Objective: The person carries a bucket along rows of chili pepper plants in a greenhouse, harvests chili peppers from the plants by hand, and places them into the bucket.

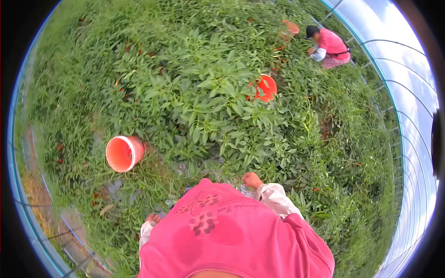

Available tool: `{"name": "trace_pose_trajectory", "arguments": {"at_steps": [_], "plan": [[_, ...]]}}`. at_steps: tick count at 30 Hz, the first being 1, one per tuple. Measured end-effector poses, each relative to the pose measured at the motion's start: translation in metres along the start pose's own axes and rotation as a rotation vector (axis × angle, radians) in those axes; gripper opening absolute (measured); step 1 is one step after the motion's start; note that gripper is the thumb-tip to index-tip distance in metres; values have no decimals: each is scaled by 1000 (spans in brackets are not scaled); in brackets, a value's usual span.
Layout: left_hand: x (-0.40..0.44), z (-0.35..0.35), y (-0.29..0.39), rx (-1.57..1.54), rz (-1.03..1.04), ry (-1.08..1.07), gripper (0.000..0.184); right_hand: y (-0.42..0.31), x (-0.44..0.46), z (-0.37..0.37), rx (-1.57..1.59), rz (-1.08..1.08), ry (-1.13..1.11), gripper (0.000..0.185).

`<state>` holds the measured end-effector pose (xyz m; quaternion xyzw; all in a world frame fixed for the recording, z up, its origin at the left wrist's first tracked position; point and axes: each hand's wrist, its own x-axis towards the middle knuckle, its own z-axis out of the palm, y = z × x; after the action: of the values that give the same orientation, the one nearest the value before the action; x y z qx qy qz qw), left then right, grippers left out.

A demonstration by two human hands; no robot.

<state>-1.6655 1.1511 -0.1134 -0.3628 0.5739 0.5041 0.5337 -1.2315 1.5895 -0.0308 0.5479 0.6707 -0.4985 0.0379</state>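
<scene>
Plants (194,88) pretty much everywhere in the head view, right up around the hands and spreading out ahead. How far along is it? Looks partway at best to me: red fruits (60,147) are showing among the leaves on both sides and further out. What's done I honestly can't call, since the buckets don't show well enough to tell how much is in them.

Right hand (252,180) is out front beside the leaves, fingers looking curled in — can't tell how tightly, or whether it's got hold of anything. Left hand (153,217) is mostly hidden by the pink shirt (241,231), so no clue how open it is or what's in it.

Counts: two hands, three buckets — near bucket (121,154) front left, mouth towards the camera; middle bucket (267,88) partly behind leaves; far bucket (291,28), blurry, near the one co-worker (333,42). Red fruits, at least ten I can make out, exact number's hopeless. Plants overlap too much to count.
</scene>
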Motion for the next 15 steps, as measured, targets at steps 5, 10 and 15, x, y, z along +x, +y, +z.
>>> {"name": "trace_pose_trajectory", "arguments": {"at_steps": [5,10,15], "plan": [[-49,64,57,116,322,34,48,7,-10,3,4,42,124,22],[-67,120,71,251,362,-33,42,49,-27,14,-89,-67,113,17],[-38,123,63,359,283,-59,43,139,-29,53,-400,-139,82,19]]}}
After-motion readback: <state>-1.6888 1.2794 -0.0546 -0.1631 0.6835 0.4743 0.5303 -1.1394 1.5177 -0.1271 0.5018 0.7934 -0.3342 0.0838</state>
